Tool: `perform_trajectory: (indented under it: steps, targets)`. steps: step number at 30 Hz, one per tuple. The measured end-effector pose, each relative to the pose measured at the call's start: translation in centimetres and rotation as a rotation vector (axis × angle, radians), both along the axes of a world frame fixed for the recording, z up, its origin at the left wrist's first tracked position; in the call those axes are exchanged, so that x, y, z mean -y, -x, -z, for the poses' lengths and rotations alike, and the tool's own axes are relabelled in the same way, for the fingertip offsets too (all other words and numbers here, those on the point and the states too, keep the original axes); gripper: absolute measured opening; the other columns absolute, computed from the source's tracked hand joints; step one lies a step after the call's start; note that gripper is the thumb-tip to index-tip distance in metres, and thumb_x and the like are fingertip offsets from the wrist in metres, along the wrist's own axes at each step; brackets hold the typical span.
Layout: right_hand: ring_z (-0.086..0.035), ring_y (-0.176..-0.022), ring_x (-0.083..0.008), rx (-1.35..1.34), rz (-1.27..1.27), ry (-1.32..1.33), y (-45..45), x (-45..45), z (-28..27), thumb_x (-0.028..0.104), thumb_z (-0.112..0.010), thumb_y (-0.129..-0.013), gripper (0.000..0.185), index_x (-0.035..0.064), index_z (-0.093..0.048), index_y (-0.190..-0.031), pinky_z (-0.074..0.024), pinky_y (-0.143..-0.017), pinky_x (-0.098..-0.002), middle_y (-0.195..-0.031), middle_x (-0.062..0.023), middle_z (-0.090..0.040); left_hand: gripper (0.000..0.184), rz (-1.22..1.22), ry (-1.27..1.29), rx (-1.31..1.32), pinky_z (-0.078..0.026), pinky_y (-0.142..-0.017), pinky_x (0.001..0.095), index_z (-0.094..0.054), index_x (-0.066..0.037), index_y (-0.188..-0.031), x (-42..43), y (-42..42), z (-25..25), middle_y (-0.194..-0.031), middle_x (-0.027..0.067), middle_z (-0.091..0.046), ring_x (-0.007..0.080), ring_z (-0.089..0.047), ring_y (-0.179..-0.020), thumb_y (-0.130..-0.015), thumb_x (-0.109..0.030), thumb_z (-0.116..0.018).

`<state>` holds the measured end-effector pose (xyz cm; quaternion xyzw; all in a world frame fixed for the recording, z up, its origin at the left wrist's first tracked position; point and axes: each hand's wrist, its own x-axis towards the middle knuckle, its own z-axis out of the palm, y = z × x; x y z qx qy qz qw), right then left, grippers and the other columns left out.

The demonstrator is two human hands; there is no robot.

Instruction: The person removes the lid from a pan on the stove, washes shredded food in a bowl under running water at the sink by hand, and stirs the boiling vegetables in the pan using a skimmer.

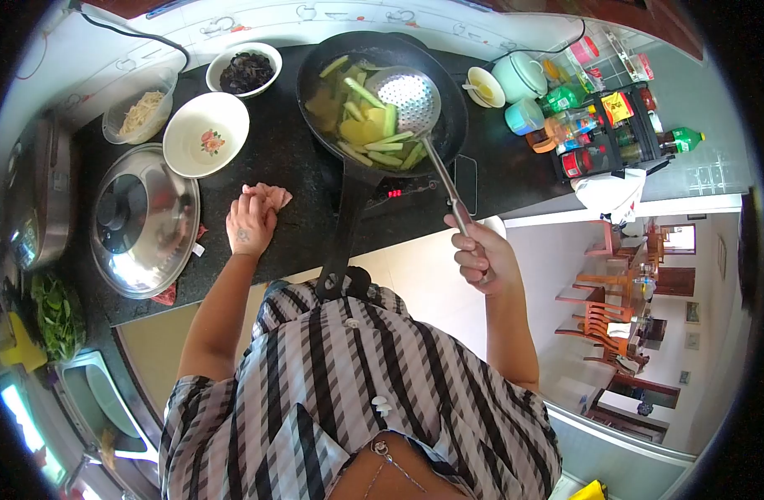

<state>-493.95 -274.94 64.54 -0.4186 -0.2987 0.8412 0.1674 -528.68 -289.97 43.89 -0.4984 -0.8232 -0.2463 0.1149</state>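
My right hand (484,254) is wrapped round the handle of a perforated metal skimmer (409,98). The skimmer's round head rests in the wok (445,137), over green stalk pieces (389,121) and yellowish slices (362,132). My left hand (250,223) lies on the dark counter with its fingers closed over a crumpled pink cloth (271,197). The wok's long black handle (349,218) points toward my body, between my two arms. Left of my left hand sits a domed metal lid (153,237) with a black knob.
Behind my left hand stand an empty flowered bowl (190,137), a bowl of dark pieces (274,73) and a plastic bowl of pale strips (115,125). At right are a small yellow-lined bowl (484,87), a lidded pot (519,77) and a bottle rack (619,133). Leafy greens (57,312) lie at left.
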Motion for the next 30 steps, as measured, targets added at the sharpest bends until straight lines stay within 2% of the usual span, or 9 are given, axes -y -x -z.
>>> perform_trajectory:
  steps: [10,16,19,24,30]
  targets:
    - [-0.033,-0.037,-0.0037,0.227,-0.009,-0.374,1.1,4.5,-1.9,0.012,-0.046,-0.091,0.031,0.0023,-0.046,-0.121,-0.0270,-0.030,-0.0190,-0.067,0.0005,-0.043,0.033,-0.009,-0.026,-0.003,-0.049,-0.070,0.0399,-0.055,-0.008,-0.102,0.1,0.0,0.3,-0.096,0.0097,-0.055,0.0281,-0.055,-0.085,-0.072,-0.019,-0.063]
    - [-0.034,-0.037,-0.0037,0.165,-0.125,-0.265,0.8,4.8,-0.7,0.012,-0.045,-0.090,0.032,0.0018,-0.046,-0.120,-0.0284,-0.031,-0.0191,-0.067,-0.0002,-0.044,0.033,-0.005,-0.034,-0.019,-0.049,-0.070,0.0398,-0.055,-0.007,-0.102,0.0,0.0,0.3,-0.094,0.0101,-0.055,0.0283,-0.055,-0.085,-0.072,-0.020,-0.063]
    - [-0.034,-0.036,-0.0043,0.299,-0.155,-0.291,1.4,4.4,0.9,0.013,-0.046,-0.090,0.032,0.0031,-0.046,-0.120,-0.0285,-0.031,-0.0201,-0.066,-0.0001,-0.044,0.033,-0.007,-0.008,-0.009,-0.049,-0.070,0.0398,-0.055,-0.006,-0.101,0.1,0.0,0.1,-0.093,0.0102,-0.055,0.0284,-0.055,-0.085,-0.072,-0.020,-0.063]
    - [-0.035,-0.037,-0.0051,0.300,-0.106,-0.358,1.8,2.4,3.3,0.014,-0.049,-0.089,0.030,0.0059,-0.047,-0.118,-0.0266,-0.032,-0.0209,-0.066,0.0002,-0.044,0.033,-0.008,-0.018,-0.011,-0.049,-0.071,0.0398,-0.055,-0.006,-0.101,0.0,0.0,0.3,-0.093,0.0104,-0.055,0.0285,-0.055,-0.085,-0.072,-0.020,-0.063]
    - [-0.034,-0.035,-0.0052,0.228,0.037,-0.423,1.9,1.0,2.8,0.017,-0.052,-0.089,0.031,0.0098,-0.047,-0.119,-0.0251,-0.030,-0.0220,-0.063,0.0008,-0.044,0.032,-0.002,-0.015,0.021,-0.049,-0.072,0.0406,-0.056,-0.010,-0.102,0.1,0.1,0.5,-0.097,0.0102,-0.054,0.0286,-0.055,-0.087,-0.072,-0.020,-0.064]
